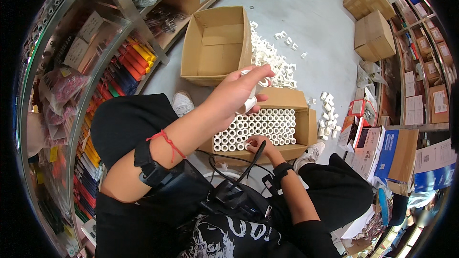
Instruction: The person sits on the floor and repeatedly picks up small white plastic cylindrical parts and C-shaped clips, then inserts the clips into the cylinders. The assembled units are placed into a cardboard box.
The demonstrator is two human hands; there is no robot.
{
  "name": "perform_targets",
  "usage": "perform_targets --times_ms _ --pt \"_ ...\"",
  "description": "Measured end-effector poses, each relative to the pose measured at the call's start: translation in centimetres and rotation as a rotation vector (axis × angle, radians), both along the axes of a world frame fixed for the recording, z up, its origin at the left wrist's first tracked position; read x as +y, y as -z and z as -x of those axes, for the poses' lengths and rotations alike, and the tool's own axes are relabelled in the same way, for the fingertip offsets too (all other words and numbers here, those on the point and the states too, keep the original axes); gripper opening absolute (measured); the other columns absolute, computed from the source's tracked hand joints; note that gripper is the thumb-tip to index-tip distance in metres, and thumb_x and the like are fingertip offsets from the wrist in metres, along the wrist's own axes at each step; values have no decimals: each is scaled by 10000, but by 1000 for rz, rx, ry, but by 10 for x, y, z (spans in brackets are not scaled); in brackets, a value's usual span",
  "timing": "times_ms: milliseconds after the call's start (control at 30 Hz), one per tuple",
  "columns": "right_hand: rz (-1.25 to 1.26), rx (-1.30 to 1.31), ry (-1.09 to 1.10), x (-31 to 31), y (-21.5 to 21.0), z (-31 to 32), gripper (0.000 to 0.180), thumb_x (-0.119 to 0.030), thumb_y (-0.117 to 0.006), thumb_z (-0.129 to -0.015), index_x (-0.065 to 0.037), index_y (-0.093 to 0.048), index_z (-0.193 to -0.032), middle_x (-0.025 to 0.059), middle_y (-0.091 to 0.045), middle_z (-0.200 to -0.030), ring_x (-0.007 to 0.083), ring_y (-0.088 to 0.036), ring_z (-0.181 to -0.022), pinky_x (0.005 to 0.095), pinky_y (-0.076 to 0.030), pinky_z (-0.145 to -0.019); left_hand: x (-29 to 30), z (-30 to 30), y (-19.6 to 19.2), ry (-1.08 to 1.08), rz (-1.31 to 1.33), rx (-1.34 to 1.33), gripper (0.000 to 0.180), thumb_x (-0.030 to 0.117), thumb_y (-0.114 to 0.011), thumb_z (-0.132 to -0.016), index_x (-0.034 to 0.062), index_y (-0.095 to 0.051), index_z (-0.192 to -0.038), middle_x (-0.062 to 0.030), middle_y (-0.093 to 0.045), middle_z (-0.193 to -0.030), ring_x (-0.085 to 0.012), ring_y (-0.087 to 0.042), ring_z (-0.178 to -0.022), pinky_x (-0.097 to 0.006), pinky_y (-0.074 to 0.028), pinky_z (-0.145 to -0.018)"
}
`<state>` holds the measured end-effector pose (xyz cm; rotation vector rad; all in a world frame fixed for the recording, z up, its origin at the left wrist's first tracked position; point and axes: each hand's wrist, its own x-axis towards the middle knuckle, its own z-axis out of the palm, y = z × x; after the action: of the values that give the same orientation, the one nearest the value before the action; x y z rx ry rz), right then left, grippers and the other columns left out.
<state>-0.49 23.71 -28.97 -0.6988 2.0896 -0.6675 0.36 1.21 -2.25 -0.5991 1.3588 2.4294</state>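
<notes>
My left hand point(228, 96) is raised over an open cardboard box point(286, 97), its fingers curled around a few white plastic pipe fittings point(246, 107). Inside that box, short white tubular fittings point(275, 125) stand on end in tight rows, their round openings facing up. My right hand point(260, 143) reaches into the near side of the box, thumb and fingertips closed at one white fitting point(249, 146) in the front row. A loose pile of white clip-shaped plastic pieces point(275, 62) lies on the floor just beyond the box.
A second open cardboard box point(215, 62) stands at the far left of the pile. More white fittings point(328, 117) lie on the floor to the right. Metal shelving point(125, 7) with colourful rods flanks my left; cartons point(374, 36) and stocked shelves line the right. A black cable point(248, 167) hangs near my right wrist.
</notes>
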Motion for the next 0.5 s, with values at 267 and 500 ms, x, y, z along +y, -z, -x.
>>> perform_targets --times_ms 267,500 --pt "10 36 -27 2 6 -3 274 -198 -598 -638 -78 -595 -884 93 -595 -635 203 -579 -592 301 -450 -564 5 2 1 21 40 -3 336 395 -443 -843 111 -523 -1005 -2 -482 -877 -99 -518 -756 -183 -454 -519" --pt "-5 -26 39 -4 2 -5 220 -146 -601 -616 -86 -608 -828 101 -617 -698 220 -598 -645 306 -477 -624 7 3 3 25 16 6 337 385 -438 -850 99 -518 -1011 0 -480 -868 -95 -514 -740 -184 -452 -507"
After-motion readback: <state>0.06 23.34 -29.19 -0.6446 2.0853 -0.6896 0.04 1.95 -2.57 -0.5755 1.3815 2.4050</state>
